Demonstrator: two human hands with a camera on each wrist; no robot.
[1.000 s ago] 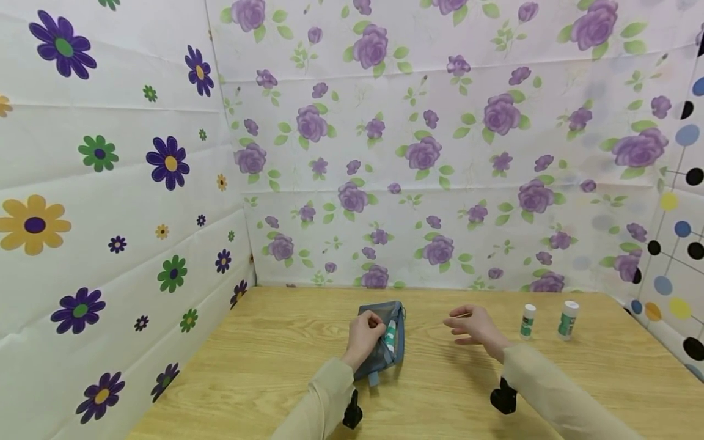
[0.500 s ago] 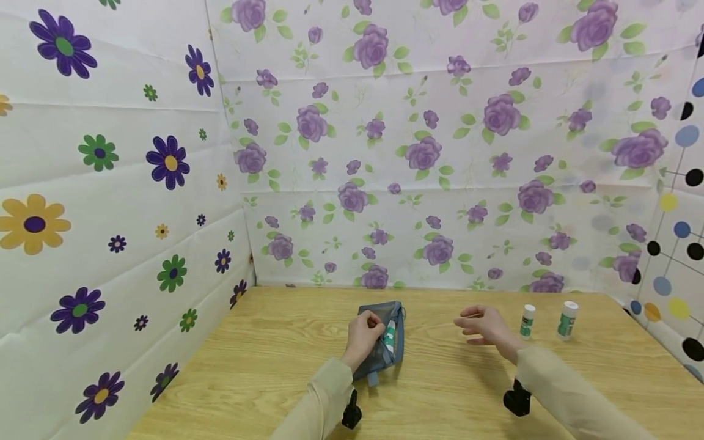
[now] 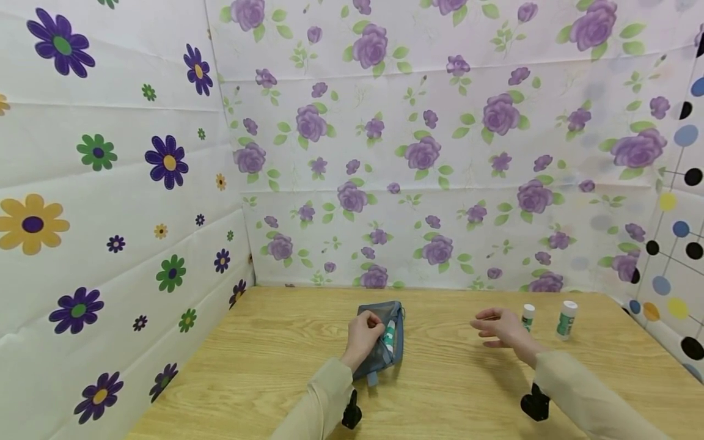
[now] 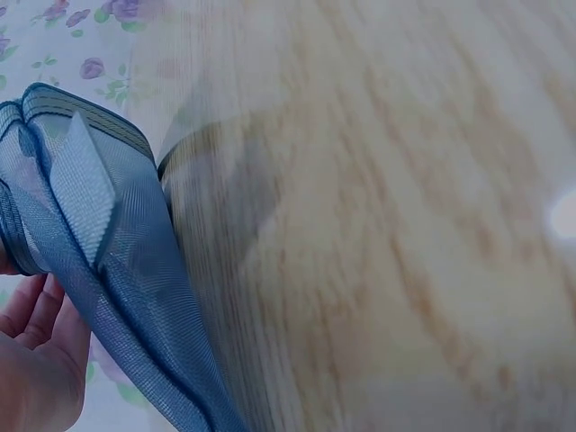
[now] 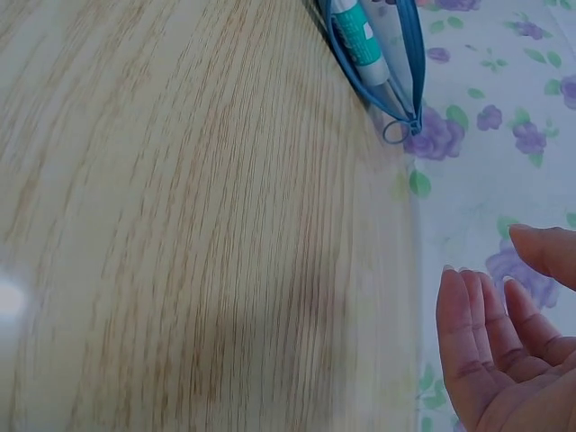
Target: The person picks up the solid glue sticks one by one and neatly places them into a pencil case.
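A blue mesh zip pouch (image 3: pixel 379 354) sits on the table left of centre, its mouth parted. My left hand (image 3: pixel 363 337) pinches the pouch's near-left edge; in the left wrist view the curled fingers (image 4: pixel 40 315) are partly behind the mesh. Inside the pouch lies a white and green glue stick (image 3: pixel 390 336), also visible through the opening in the right wrist view. My right hand (image 3: pixel 508 333) hovers over the table with relaxed, parted fingers and holds nothing. Just behind it stands a small glue stick (image 3: pixel 528 313), partly hidden by the hand. Further right a larger glue stick (image 3: pixel 567 321) stands upright.
The wooden table (image 3: pixel 440 391) reaches back to a wall covered in purple-flowered sheeting (image 3: pixel 423 183). Another flowered sheet (image 3: pixel 132 275) hangs along the left side, and a dotted one (image 3: pixel 676 275) on the right. A black wrist camera (image 3: pixel 535 403) hangs below the right sleeve.
My right hand has moved right, away from the pouch and towards the standing glue sticks, now partly covering the smaller one. The left hand and the pouch have stayed in place.
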